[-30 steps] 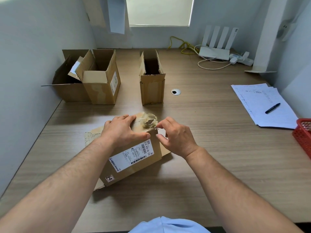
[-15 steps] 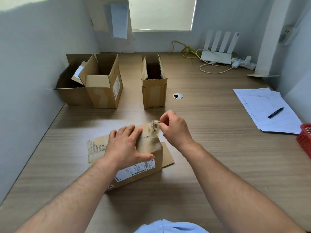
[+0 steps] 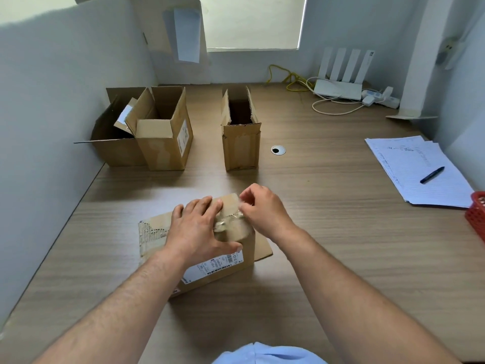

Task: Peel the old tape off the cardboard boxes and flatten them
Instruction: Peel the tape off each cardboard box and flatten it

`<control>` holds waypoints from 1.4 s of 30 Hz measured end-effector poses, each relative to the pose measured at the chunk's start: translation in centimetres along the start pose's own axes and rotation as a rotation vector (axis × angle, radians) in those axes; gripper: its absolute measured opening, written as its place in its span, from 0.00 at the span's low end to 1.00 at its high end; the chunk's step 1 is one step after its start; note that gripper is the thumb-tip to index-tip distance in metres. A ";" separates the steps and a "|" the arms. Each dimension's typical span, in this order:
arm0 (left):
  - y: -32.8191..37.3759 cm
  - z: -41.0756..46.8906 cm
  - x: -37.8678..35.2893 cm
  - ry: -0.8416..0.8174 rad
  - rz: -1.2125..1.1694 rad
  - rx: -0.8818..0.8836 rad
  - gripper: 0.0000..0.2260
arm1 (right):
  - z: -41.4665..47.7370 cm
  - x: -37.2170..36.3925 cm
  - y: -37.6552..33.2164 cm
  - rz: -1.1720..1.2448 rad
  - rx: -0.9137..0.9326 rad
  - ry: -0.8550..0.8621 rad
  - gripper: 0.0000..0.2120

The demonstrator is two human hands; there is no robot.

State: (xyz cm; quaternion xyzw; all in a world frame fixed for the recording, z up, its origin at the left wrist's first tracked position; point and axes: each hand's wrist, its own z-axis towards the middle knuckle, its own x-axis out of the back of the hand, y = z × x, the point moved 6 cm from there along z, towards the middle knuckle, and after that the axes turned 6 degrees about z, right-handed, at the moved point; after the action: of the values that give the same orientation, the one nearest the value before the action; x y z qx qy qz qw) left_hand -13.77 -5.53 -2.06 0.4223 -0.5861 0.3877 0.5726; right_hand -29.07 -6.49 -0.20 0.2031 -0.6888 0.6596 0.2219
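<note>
The cardboard box point(image 3: 248, 253) sits in the middle of the wooden surface point(image 3: 341, 232), just in front of the person. It is brown and worn, with a white barcode label point(image 3: 213, 266) on its near face and its flaps splayed flat on either side. The left hand point(image 3: 199, 232) presses flat on top, its grip apart with fingers straight and the thumb along the front edge. The right hand point(image 3: 265, 208) has its grip pinched together on the old tape point(image 3: 228, 225), a crumpled, glossy strip lifting off the top.

The hands cover most of the box top, and the label print is too small to read.

Three open boxes point(image 3: 162, 143) stand farther back on the left. On the right lie lined papers point(image 3: 409, 164) with a pen point(image 3: 431, 175) and a red basket point(image 3: 476, 216), cut off by the edge. A white router point(image 3: 341, 88) sits near the back wall.
</note>
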 end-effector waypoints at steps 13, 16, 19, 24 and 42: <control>0.1 -0.1 -0.1 0.010 0.007 0.000 0.50 | -0.3 0.4 -0.3 0.109 -0.028 -0.150 0.29; 0.0 -0.2 -0.1 0.010 0.006 -0.003 0.51 | 0.2 0.5 0.2 -0.112 0.005 -0.087 0.21; -0.2 -0.3 -0.4 -0.022 -0.008 -0.028 0.53 | 0.6 1.0 2.2 0.084 -0.101 0.013 0.06; -0.8 -0.3 -0.8 -0.074 -0.034 -0.072 0.54 | 0.8 0.6 4.1 -0.039 -0.178 0.115 0.04; -0.6 -0.5 -0.9 -0.021 -0.012 -0.082 0.53 | -0.9 -1.0 5.4 0.591 -0.511 -0.024 0.06</control>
State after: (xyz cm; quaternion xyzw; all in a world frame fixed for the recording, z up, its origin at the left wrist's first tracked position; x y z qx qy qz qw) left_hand -13.05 -5.22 -2.91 0.4059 -0.6049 0.3555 0.5857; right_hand -31.29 -5.40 -5.20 -0.0584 -0.8621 0.5000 0.0576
